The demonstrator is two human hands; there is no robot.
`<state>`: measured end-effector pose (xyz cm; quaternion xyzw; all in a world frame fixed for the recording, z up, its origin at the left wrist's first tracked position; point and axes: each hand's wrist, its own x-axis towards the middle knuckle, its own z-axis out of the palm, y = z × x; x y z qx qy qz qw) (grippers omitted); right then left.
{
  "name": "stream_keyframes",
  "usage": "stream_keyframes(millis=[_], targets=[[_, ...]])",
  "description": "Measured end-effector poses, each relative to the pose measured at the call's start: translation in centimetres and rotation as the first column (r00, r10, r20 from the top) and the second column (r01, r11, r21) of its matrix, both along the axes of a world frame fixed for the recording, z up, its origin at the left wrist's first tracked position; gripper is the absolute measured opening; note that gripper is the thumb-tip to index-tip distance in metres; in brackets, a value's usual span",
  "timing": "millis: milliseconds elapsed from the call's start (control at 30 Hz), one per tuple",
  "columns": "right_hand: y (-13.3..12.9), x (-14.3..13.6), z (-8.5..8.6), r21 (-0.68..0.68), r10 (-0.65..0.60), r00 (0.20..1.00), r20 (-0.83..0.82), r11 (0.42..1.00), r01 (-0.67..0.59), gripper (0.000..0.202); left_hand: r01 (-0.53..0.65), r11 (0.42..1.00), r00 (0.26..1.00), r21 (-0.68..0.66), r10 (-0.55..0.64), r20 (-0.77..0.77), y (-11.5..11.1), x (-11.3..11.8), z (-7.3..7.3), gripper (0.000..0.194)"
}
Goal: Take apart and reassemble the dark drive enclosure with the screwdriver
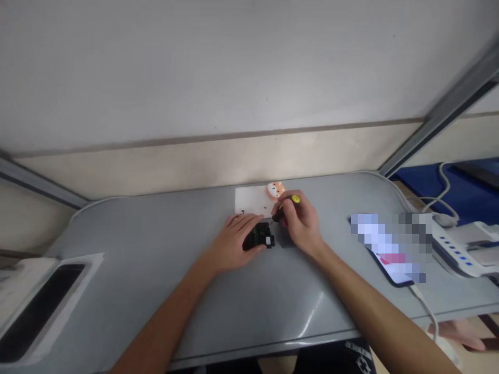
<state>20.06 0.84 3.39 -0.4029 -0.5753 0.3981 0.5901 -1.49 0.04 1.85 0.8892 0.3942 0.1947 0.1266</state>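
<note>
Under my left hand [233, 244] lies a small black device with a green circuit board [262, 235], on the grey table. My left fingers wrap over its far side and the thumb presses along its near edge. My right hand [299, 223] is closed around a screwdriver [281, 209] with a black and yellow handle. The screwdriver tilts down to the left, and its tip is at the device's upper right corner; exact contact is too small to tell. Just behind, a white sheet [249, 199] bears several tiny dark bits, perhaps screws. An orange and white animal-face item [275, 190] rests at the sheet's right.
On the right lie a lit phone [393, 265] with a white cable and a white power strip [454, 249]. At the left, a dark flat device [41, 311] rests on white papers [93, 265]. A wall panel [218, 161] stands behind the table.
</note>
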Motion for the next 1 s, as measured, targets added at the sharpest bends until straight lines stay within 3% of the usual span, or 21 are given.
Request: stream_keyframes(millis=[1000], targets=[[-0.32,-0.04,-0.73,0.037,-0.027,0.996,0.09,0.999,0.024,0.021,0.049,0.998,0.994,-0.039,-0.045,0.099,0.42,0.11,-0.79,0.038]])
